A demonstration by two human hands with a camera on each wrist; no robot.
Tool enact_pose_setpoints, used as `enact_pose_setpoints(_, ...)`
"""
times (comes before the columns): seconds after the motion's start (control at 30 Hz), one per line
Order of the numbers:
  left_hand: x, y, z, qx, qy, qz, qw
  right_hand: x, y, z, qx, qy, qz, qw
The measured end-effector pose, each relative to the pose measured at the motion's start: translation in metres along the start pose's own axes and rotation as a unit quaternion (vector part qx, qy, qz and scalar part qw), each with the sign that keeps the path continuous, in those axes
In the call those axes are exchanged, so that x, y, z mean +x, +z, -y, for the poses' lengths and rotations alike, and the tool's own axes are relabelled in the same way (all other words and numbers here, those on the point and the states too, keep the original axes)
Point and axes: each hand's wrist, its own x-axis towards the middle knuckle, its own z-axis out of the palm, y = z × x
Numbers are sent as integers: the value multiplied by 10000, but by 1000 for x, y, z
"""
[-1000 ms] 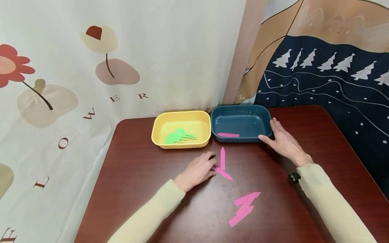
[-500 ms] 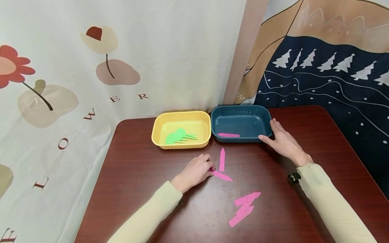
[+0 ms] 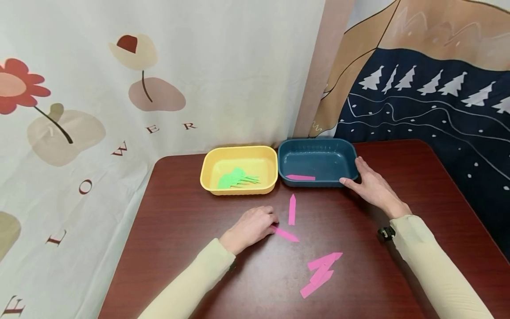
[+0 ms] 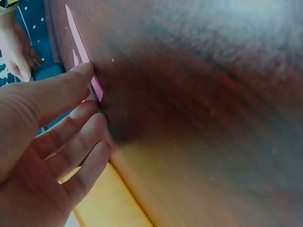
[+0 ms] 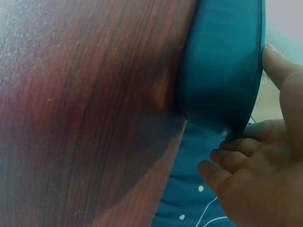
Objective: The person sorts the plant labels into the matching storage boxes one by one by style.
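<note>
My left hand [image 3: 252, 226] pinches the blunt end of a pink pointed strip [image 3: 286, 234], apparently paper, over the table. In the left wrist view, the thumb lies on this strip [image 4: 81, 40], with the other fingers below. Just beyond, a second pink strip [image 3: 292, 210] points toward the bins. My right hand [image 3: 372, 186] rests at the right front corner of a blue bin [image 3: 318, 184]: its thumb is at the rim and its extended fingers lie along the outer side. Inside that bin lies one pink strip [image 3: 300, 177].
A yellow bin [image 3: 239, 192] holding several flat green cutouts [image 3: 235, 177] stands against the blue one. Overlapping pink strips [image 3: 320, 274] lie nearer the front of the brown table [image 3: 179, 212]. Printed curtains [image 3: 239, 79] hang behind the table.
My left hand has drawn its pink strip slightly left and toward me, away from the strip it lay against. My right hand has stayed at the blue bin.
</note>
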Motion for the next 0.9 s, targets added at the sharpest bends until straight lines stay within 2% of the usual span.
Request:
enact_pose_setpoints(0.13, 4, 3, -4, 187, 402, -13, 9990, 1, 1, 0, 24, 24, 25, 10000)
enact_pose_setpoints(0.23, 7, 4, -8, 205, 611, 124, 9978, 1, 2, 0, 39, 40, 46, 10000)
enact_pose_setpoints(0.37, 10, 1, -14, 272, 600, 341, 9972, 1, 2, 0, 51, 55, 87, 9999)
enact_pose_setpoints(0.5, 11, -1, -21, 658, 578, 393, 9954, 1, 3, 0, 54, 38, 52, 10000)
enact_pose_setpoints(0.67, 11, 1, -29, 1164, 734, 204, 9903, 0, 3, 0, 116, 19, -28, 9999)
enact_pose_setpoints(0.9, 15, -4, -32, 1090, 848, 13, 9904, 1, 2, 0, 124, -27, -89, 9999)
